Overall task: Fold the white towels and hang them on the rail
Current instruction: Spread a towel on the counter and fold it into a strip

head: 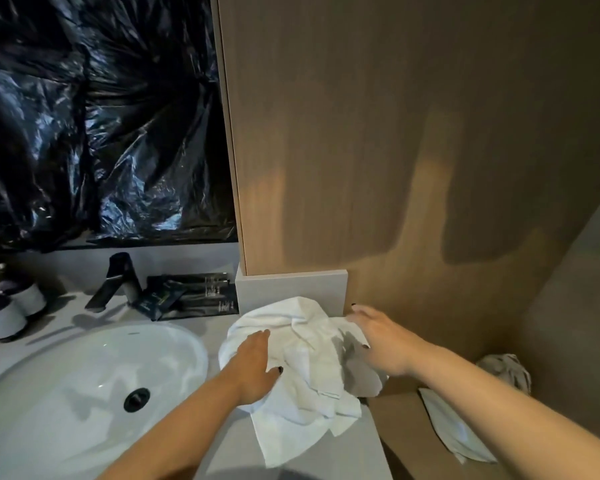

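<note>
Grey surface (219, 441) beside white sink (84, 386), lower centre of frame: crumpled white towel (305, 372) lies there, left hand (253, 365) flat on it, right hand (378, 341) spread holding nothing, grip wide; best smooth towel flat, align corners before folding.

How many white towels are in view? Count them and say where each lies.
3, maybe. One towel crumpled on the counter under both hands; one lower right; one bundle by the wall, possibly a towel.
</note>
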Tool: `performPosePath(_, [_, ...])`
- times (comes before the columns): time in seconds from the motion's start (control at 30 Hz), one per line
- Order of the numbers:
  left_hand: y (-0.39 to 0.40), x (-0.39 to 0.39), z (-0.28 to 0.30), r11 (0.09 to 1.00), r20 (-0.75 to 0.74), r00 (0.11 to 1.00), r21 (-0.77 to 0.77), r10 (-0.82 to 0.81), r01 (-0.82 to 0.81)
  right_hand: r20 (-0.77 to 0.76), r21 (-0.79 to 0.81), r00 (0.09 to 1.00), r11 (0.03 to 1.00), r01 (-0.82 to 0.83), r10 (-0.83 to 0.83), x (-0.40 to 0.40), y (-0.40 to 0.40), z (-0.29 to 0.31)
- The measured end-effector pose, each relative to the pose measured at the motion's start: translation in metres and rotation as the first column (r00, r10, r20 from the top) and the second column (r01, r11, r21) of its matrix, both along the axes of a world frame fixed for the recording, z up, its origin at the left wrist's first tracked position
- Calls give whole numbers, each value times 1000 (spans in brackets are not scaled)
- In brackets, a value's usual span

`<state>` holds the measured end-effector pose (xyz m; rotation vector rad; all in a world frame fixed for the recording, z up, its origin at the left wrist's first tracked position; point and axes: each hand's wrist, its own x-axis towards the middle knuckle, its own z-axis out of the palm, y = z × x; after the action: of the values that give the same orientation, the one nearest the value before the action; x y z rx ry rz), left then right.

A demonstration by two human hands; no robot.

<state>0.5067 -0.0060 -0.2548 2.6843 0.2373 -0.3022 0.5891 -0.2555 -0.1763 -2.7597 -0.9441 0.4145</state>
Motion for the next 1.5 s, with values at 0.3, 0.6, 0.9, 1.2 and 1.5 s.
performPosePath(0.3, [35,8,-48,937,34,999,349,-43,28,-85,-97,995,993,-61,53,-11,41,-40])
performPosePath(0.6, [79,21,-49,986,31,987,34,160,-161,-328,-63,926,982,175,-186,-33,78,-76])
performPosePath(0.9, [71,-9,-38,979,-1,997,-187,79,-78,127,139,949,953,271,-288,-112,101,-126])
performPosePath(1.2, [63,-30,-14,952,123,992,-301,-27,63,239,-125,950,963,238,-204,-130,109,-112])
performPosePath(1.5, [54,-40,17,973,-14,977,-92,-212,210,243,80,884,916,392,-399,-122,77,-40])
